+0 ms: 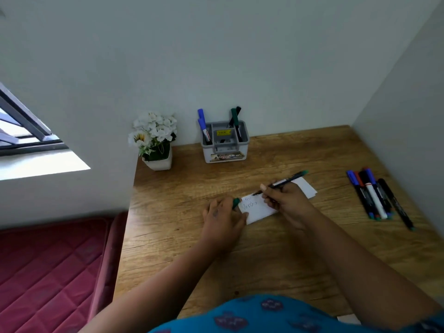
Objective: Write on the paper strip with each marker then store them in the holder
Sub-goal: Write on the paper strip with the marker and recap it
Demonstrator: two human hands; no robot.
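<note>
Desk: the wooden desk (192,248) filled a corner of the room, its far edge against a pale wall and its right edge against another; grain lines and a few cracks ran across the top.
Room: a window (26,131) with dark bars stood at the left, above a lit sill; a red quilted mattress (48,272) lay below the desk's left edge.
Paper strip: the white paper strip (258,210) lay near the middle of the desk, slanting toward the far right, with a few written marks at its left end.
Right hand: the right hand (286,200) rested on the strip and pinched a green-ended marker (288,180), tip down on the paper.
Left hand: the left hand (222,217) pressed on the strip's left end, its fingers curled round a green cap (236,202).
Holder: the grey holder (224,145) stood at the far edge, with 2 blue markers (203,126) in its left compartment and 2 dark ones (235,118), 1 green-capped, in its right.
Loose markers: a bunch of markers (374,195) lay side by side near the right edge, well apart from the strip.
Plant: a white pot of white flowers (153,140) stood at the far left corner.
</note>
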